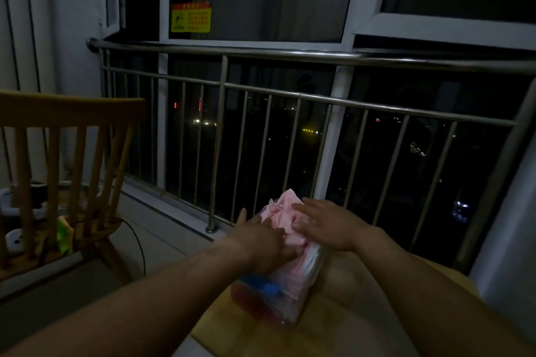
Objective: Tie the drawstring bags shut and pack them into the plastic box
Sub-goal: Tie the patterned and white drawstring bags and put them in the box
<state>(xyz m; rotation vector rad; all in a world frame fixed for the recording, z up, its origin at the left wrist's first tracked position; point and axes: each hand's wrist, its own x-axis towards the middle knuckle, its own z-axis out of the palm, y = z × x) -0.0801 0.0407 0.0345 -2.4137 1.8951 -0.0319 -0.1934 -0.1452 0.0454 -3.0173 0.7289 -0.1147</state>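
1. Drawstring bags of pink cloth are seen bunched at the top of a clear plastic box, which is propped on the person's lap, tilted with its open end away from the body.
2. The box is judged to be rested on the lap so that both hands are left free for packing, since no table is in reach.
3. The left hand is laid over the near side of the pink cloth, fingers spread and pointing right; nothing is seen to be pinched, and the hand reads as pressing, not clenched.
4. The right hand is held flat and unclenched on the far side of the bundle, palm down, so the cloth is squeezed between the two hands, probably to push it down inside the walls.
5. Thin cords are made out at the upper left of the bundle; whether they are knotted cannot be told in the dim, blurred light.
6. Counts: one box and two hands are visible; the number of pink bags cannot be settled, as the folds merge. Blue and red items are glimpsed lower in the box, at least one of each.
7. One wooden chair is stood to the left, and a steel railing is set ahead.
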